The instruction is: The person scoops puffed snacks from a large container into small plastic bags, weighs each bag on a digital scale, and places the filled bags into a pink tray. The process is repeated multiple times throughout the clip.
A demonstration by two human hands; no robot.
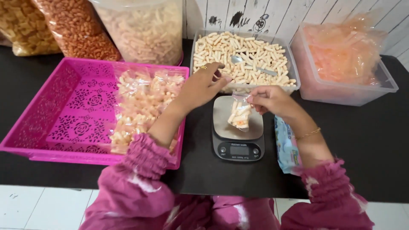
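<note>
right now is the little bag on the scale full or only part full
Part full: the small clear bag, held up by the right hand on the scale, has sticks only in its lower part.

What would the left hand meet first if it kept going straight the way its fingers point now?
Most likely the near rim of the clear tub of pale snack sticks. The left hand points up and right, fingertips by that edge. A spoon lies further in. Height above the rim is unclear.

snack bags (55, 25) cut off at top, scale display (238, 150) unreadable
</note>
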